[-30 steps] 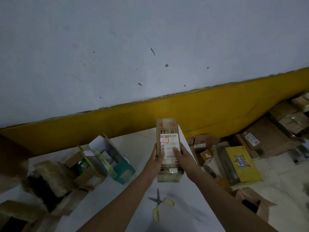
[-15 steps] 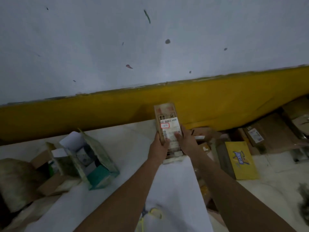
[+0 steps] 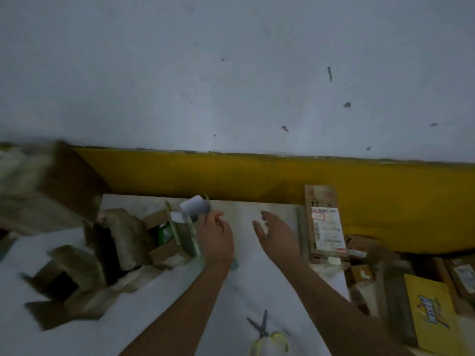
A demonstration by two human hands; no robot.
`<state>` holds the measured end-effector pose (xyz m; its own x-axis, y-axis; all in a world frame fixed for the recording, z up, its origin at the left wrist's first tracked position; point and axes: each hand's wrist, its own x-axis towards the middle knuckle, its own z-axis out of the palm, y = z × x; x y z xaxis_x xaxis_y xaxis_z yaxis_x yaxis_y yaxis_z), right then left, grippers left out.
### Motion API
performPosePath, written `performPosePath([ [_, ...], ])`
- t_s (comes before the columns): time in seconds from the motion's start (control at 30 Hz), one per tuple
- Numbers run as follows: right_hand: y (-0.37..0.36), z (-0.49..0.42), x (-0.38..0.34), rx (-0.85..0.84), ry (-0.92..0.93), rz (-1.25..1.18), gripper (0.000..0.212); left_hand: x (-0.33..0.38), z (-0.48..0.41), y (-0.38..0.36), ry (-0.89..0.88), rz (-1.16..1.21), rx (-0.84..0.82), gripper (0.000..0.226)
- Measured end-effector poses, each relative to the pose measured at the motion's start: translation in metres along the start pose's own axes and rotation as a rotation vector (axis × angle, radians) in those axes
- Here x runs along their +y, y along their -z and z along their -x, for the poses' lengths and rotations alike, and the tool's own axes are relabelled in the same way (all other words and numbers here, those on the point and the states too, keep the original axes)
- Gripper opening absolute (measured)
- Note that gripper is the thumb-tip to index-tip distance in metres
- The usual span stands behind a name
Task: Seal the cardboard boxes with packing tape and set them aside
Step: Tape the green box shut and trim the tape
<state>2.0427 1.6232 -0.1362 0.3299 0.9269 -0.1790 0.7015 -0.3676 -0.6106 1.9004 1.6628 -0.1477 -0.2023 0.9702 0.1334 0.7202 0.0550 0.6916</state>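
Head view: white table w/ cartons, grey wall, yellow band.

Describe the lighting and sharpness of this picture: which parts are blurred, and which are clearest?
Head view: dim, bluish light with no glare or hard shadows; head view: the open boxes at the left smear with motion blur; head view: left hand and right hand look soft; head view: the labelled box and scissors are clearest, though the label's print is unreadable.

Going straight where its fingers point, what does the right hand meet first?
The way looks free: the right hand points across the white table toward the yellow wall band; depth unclear.
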Motion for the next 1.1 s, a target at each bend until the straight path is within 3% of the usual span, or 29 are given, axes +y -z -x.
performPosePath([
  [0.07, -0.036, 0.0, -0.026, -0.132, -0.018, 0.029, 0.065, -0.03, -0.004, 0.02, 0.077, -0.058, 0.047, 0.007],
  [0.13, -0.066, 0.003, -0.041, -0.246, -0.049, 0.118, 0.068, -0.057, -0.001, 0.032, 0.167, -0.042, -0.012, 0.009],
  [0.23, -0.09, 0.009, -0.043, -0.292, -0.05, 0.172, 0.033, -0.093, 0.006, 0.042, 0.273, 0.02, -0.178, 0.012],
  [0.4, -0.088, 0.024, -0.041, -0.276, -0.171, 0.014, 0.022, -0.117, 0.016, 0.059, 0.368, 0.236, -0.428, 0.031],
  [0.5, -0.082, 0.045, -0.041, -0.266, -0.284, -0.265, 0.019, -0.116, 0.023, 0.065, 0.37, 0.241, -0.566, 0.051],
  [0.57, -0.078, 0.069, -0.044, -0.237, -0.378, -0.483, 0.025, -0.118, 0.029, 0.067, 0.32, 0.14, -0.616, 0.045],
  [0.63, -0.077, 0.096, -0.046, -0.237, -0.438, -0.599, 0.025, -0.122, 0.036, 0.074, 0.255, 0.048, -0.622, 0.02],
  [0.67, -0.077, 0.108, -0.046, -0.243, -0.469, -0.634, 0.019, -0.125, 0.04, 0.079, 0.244, 0.055, -0.627, 0.012],
  [0.73, -0.076, 0.124, -0.044, -0.285, -0.539, -0.624, 0.004, -0.138, 0.046, 0.091, 0.241, 0.123, -0.698, 0.016],
  [0.87, -0.074, 0.137, -0.042, -0.406, -0.633, -0.534, 0.03, -0.162, 0.057, 0.124, 0.379, 0.353, -0.892, 0.023],
  [0.93, -0.073, 0.136, -0.044, -0.361, -0.602, -0.507, 0.04, -0.169, 0.059, 0.144, 0.459, 0.447, -0.954, 0.031],
  [1.03, -0.074, 0.136, -0.051, -0.244, -0.512, -0.379, 0.057, -0.19, 0.053, 0.171, 0.444, 0.439, -1.026, 0.035],
  [1.1, -0.081, 0.141, -0.058, -0.242, -0.401, -0.148, 0.087, -0.203, 0.047, 0.183, 0.385, 0.387, -1.018, 0.028],
])
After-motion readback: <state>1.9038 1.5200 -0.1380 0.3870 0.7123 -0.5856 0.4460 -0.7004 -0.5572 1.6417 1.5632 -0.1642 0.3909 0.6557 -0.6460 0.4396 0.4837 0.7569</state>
